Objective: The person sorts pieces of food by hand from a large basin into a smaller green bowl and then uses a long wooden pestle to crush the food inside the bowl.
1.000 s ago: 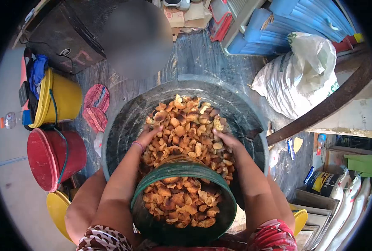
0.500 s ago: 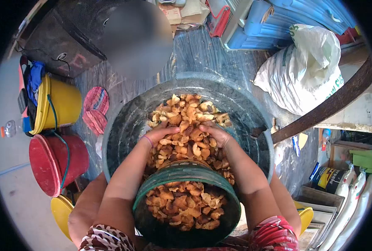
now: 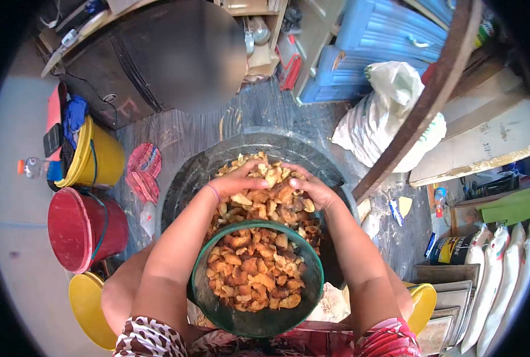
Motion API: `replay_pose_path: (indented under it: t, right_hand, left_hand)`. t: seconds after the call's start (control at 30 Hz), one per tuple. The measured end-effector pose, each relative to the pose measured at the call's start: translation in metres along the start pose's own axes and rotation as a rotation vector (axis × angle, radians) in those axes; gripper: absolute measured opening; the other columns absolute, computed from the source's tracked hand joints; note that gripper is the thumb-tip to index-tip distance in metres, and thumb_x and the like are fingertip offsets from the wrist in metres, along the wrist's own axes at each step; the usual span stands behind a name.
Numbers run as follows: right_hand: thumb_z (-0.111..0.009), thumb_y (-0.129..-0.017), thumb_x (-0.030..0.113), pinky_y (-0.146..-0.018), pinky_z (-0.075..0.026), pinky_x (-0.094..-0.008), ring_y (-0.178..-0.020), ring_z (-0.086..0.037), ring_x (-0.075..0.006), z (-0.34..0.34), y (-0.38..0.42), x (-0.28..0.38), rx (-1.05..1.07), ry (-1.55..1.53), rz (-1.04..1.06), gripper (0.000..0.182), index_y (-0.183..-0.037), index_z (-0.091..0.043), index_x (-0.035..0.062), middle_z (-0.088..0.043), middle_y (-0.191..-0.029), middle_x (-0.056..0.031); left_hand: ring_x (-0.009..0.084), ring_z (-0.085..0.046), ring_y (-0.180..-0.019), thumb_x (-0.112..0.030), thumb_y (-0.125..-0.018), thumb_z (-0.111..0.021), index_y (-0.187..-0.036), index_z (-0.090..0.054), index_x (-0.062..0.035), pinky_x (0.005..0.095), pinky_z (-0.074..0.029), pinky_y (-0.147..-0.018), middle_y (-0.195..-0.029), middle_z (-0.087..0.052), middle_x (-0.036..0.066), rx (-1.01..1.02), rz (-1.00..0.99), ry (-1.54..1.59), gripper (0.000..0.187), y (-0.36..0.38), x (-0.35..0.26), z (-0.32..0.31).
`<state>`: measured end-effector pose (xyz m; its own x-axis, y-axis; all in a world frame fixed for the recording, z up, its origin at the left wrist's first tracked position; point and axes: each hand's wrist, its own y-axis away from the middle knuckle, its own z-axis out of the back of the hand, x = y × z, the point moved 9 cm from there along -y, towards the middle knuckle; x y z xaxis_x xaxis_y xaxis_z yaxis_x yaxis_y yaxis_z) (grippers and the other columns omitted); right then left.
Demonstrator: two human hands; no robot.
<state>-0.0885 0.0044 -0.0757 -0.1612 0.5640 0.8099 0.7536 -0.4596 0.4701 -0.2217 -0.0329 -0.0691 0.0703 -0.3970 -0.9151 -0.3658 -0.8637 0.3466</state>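
Golden-brown, crinkled pieces (image 3: pixel 256 211) are heaped in a large dark round tub (image 3: pixel 277 138) in front of me; their exact kind is not clear. My left hand (image 3: pixel 241 184) curls around the left side of a bunch of them near the top of the heap. From the right, my right hand (image 3: pixel 311 189) cups the same bunch, thumb toward the left thumb. Between my forearms, close to my body, a green-rimmed bowl-like container (image 3: pixel 259 326) holds more such pieces. It overlaps the tub's near side from my viewpoint.
Left stand a yellow bucket (image 3: pixel 107 156) and a red bucket (image 3: pixel 92 229), beside a pink cloth (image 3: pixel 142 172). A white sack (image 3: pixel 366 128) sits at the back right, before blue drawers (image 3: pixel 378 35). A dark curved beam (image 3: pixel 423 113) crosses the right side. A blurred patch hides part of the back.
My hands have drawn together around pieces at the top of the heap. The view has shifted, and the green-rimmed container now appears more upright, with its contents facing me.
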Motion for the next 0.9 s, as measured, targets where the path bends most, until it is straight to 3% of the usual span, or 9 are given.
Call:
replay_pose_path:
  t: [0.2,0.33,0.43,0.47,0.53,0.6,0.7,0.83,0.9]
  right_hand:
    - [-0.073,-0.069,0.031,-0.091,-0.042,-0.0342,-0.107,-0.05,-0.0229,-0.062,0.085,0.08,0.107,-0.039,0.198,0.075,-0.129,-0.035,0.0077,-0.048,-0.119,-0.0097]
    - [-0.074,-0.067,0.032,-0.091,-0.039,-0.0303,-0.111,-0.045,-0.0209,-0.1,0.125,0.081,0.161,0.131,0.214,0.079,-0.13,-0.033,0.0066,-0.044,-0.123,-0.0084]
    - [-0.075,-0.066,0.033,-0.099,-0.03,-0.0334,-0.119,-0.037,-0.0221,-0.119,0.14,0.06,0.133,0.32,0.202,0.085,-0.133,-0.029,0.0041,-0.04,-0.127,-0.0116]
    - [-0.075,-0.067,0.033,-0.101,-0.027,-0.034,-0.121,-0.035,-0.0227,-0.121,0.142,0.049,0.146,0.384,0.195,0.087,-0.133,-0.029,0.0035,-0.039,-0.128,-0.0125]
    - [-0.074,-0.068,0.033,-0.104,-0.022,-0.0345,-0.123,-0.033,-0.0241,-0.127,0.146,0.029,0.25,0.366,0.144,0.084,-0.133,-0.03,0.0025,-0.036,-0.132,-0.0132]
    - [-0.072,-0.071,0.033,-0.099,-0.032,-0.0343,-0.119,-0.037,-0.0241,-0.125,0.144,0.025,0.292,0.438,0.117,0.079,-0.132,-0.032,0.0029,-0.038,-0.129,-0.0129]
    - [-0.065,-0.078,0.031,-0.071,-0.051,-0.0312,-0.103,-0.05,-0.0205,-0.105,0.137,0.035,0.21,0.276,-0.011,0.065,-0.13,-0.036,0.0049,-0.045,-0.122,-0.0114]
    - [-0.063,-0.078,0.042,-0.073,-0.05,-0.0334,-0.095,-0.052,-0.0186,-0.01,0.083,0.016,-0.069,0.25,-0.009,0.06,-0.124,-0.043,0.008,-0.045,-0.12,-0.0086]
    - [-0.062,-0.076,0.048,-0.079,-0.046,-0.0403,-0.1,-0.048,-0.0195,0.057,0.063,-0.016,-0.418,0.346,-0.164,0.06,-0.122,-0.045,0.0135,-0.047,-0.118,-0.007]
  left_hand:
    - [0.021,-0.043,-0.112,-0.029,-0.075,-0.07,-0.129,-0.034,-0.0094,0.0314,-0.039,-0.092,-0.122,-0.043,0.01,0.052,-0.107,0.063,0.068,0.056,-0.094,-0.057]
    - [0.0192,-0.035,-0.119,-0.029,-0.074,-0.071,-0.13,-0.033,-0.0062,0.032,-0.031,-0.099,-0.128,-0.037,0.008,0.258,-0.067,-0.031,0.071,0.102,-0.107,-0.108]
    - [0.02,-0.035,-0.119,-0.029,-0.076,-0.069,-0.131,-0.034,-0.0048,0.0322,-0.032,-0.098,-0.129,-0.038,0.009,0.221,-0.109,-0.196,0.069,0.115,-0.092,-0.116]
    - [0.0176,-0.043,-0.111,-0.031,-0.076,-0.069,-0.131,-0.035,-0.0079,0.0295,-0.042,-0.087,-0.124,-0.042,0.009,0.255,-0.203,-0.378,0.069,0.11,-0.077,-0.115]
    - [0.014,-0.052,-0.098,-0.032,-0.076,-0.068,-0.132,-0.036,-0.0123,0.0253,-0.046,-0.073,-0.119,-0.047,0.008,0.272,0.183,-0.437,0.067,0.136,-0.067,-0.121]
    - [0.0122,-0.057,-0.086,-0.032,-0.077,-0.067,-0.132,-0.038,-0.0151,0.0235,-0.047,-0.065,-0.113,-0.051,0.008,0.285,0.179,-0.439,0.064,0.144,-0.063,-0.117]
    - [0.0125,-0.058,-0.083,-0.032,-0.077,-0.065,-0.13,-0.042,-0.0128,0.0222,-0.048,-0.061,-0.113,-0.055,0.012,0.216,0.186,-0.306,0.061,0.147,-0.065,-0.085]
    - [0.0144,-0.06,-0.072,-0.043,-0.078,-0.062,-0.124,-0.048,-0.0091,0.024,-0.049,-0.058,-0.111,-0.056,0.013,0.018,0.068,-0.036,0.059,0.124,-0.034,0.003]
    - [0.0158,-0.057,-0.092,-0.051,-0.079,-0.057,-0.125,-0.045,-0.0022,0.0286,-0.048,-0.066,-0.106,-0.058,0.011,-0.425,0.196,-0.049,0.068,0.116,0.008,0.07]
